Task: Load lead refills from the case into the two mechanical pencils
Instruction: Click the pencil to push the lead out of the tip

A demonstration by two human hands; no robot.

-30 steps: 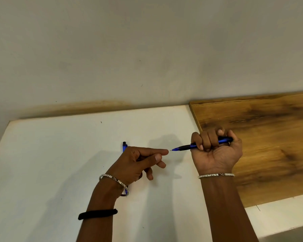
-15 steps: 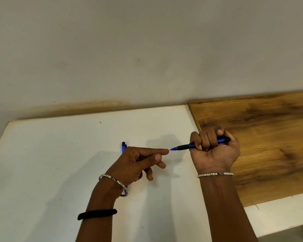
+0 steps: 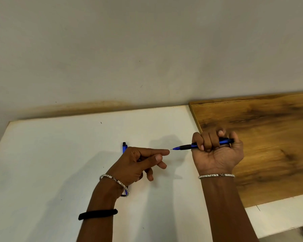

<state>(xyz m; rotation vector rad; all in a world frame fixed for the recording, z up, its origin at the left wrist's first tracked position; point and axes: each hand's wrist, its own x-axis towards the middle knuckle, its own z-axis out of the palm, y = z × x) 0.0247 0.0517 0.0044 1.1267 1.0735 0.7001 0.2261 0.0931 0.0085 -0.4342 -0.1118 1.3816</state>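
Observation:
My right hand [image 3: 217, 155] grips a blue mechanical pencil [image 3: 185, 147] in a fist. The thumb sits at the pencil's rear end and the tip points left. A short bit of lead shows at the tip. My left hand [image 3: 136, 163] hovers over the white table [image 3: 42, 163], its straight index finger almost touching that tip. The thumb lies alongside and the other fingers are loosely curled, with nothing visible between them. A second blue pencil [image 3: 124, 146] lies on the table, mostly hidden under my left hand. No lead case is in view.
A wooden board [image 3: 269, 137] covers the table's right part, just behind my right hand. A grey wall [image 3: 147, 49] rises at the table's far edge. The table's near right corner shows at the lower right.
My right hand with the pencil shifted a little left and came back. The left hand has held still.

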